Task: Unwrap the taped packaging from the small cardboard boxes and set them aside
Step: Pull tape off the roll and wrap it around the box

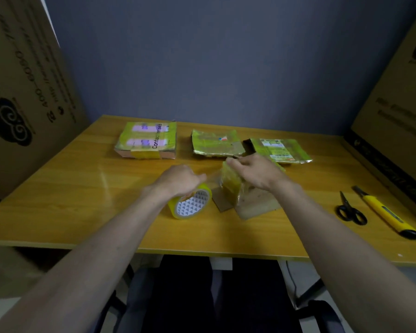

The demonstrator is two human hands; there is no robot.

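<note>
My left hand [179, 180] grips a yellow tape roll [191, 204] standing on edge on the wooden table [70, 188]. A clear strip of tape runs from the roll to a small cardboard box [247, 198] wrapped in yellowish tape, tilted up near the table's middle. My right hand [255, 171] rests over the top of that box, fingers curled on its upper edge. Three more taped boxes lie at the back: a left box [148, 140] with a printed label, a middle box [214, 144], and a right box [279, 150] with one end open.
Black scissors [350, 210] and a yellow utility knife [386, 213] lie at the table's right. Large cardboard cartons stand at the left [27, 87] and right [394, 116] of the table. A blue wall rises behind.
</note>
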